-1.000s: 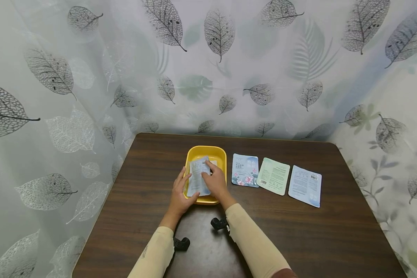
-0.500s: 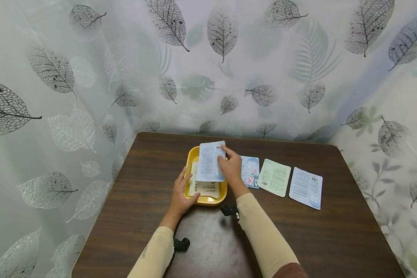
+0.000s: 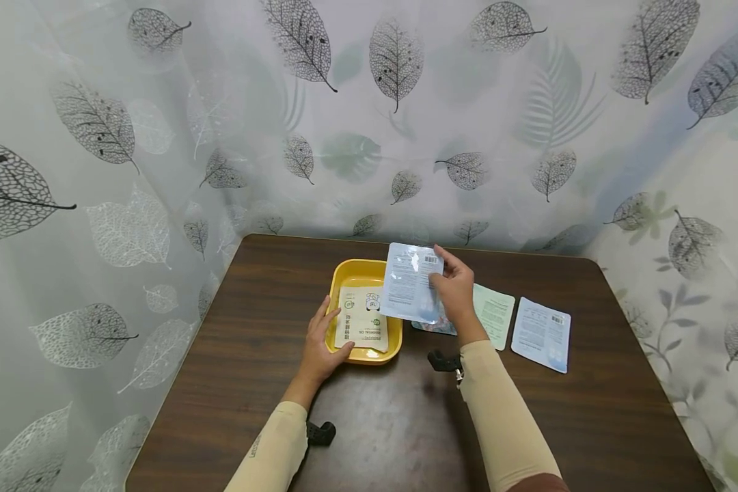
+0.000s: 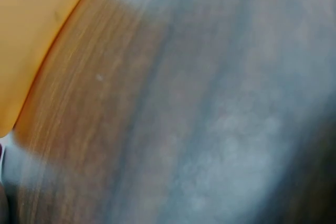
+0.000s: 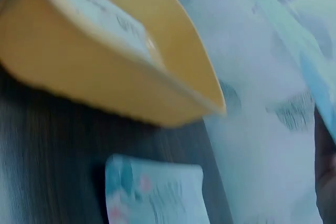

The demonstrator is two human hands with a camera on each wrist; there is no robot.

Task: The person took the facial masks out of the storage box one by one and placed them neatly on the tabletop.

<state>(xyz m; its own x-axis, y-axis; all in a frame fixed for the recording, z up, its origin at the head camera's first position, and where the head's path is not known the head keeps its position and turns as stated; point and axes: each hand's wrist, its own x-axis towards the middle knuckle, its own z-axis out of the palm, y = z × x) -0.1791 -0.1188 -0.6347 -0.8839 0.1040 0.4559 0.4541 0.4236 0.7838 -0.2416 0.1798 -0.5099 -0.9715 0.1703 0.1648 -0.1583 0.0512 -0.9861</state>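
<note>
In the head view my right hand (image 3: 457, 290) pinches a light blue sachet (image 3: 408, 280) by its right edge, thumb on the printed face with its barcode. The sachet hangs over the right side of a yellow tray (image 3: 395, 335). My left hand (image 3: 321, 342) rests on the tray's near left corner, fingers spread along the left rim and thumb at the near rim. A cream packet (image 3: 359, 331) with a small cartoon print lies in the tray. In the left wrist view, the tray's side (image 4: 31, 35) shows at upper left.
Right of the tray lie a blue flowered sachet (image 3: 433, 326), partly covered by the held one, a pale green sachet (image 3: 495, 311) and another light blue sachet (image 3: 541, 335). The dark wooden table (image 3: 603, 410) meets a leaf-print curtain (image 3: 357, 198) behind.
My right hand has lifted the light blue sachet out of the tray and carried it right, uncovering the cream packet. My left hand has stayed at the tray's corner.
</note>
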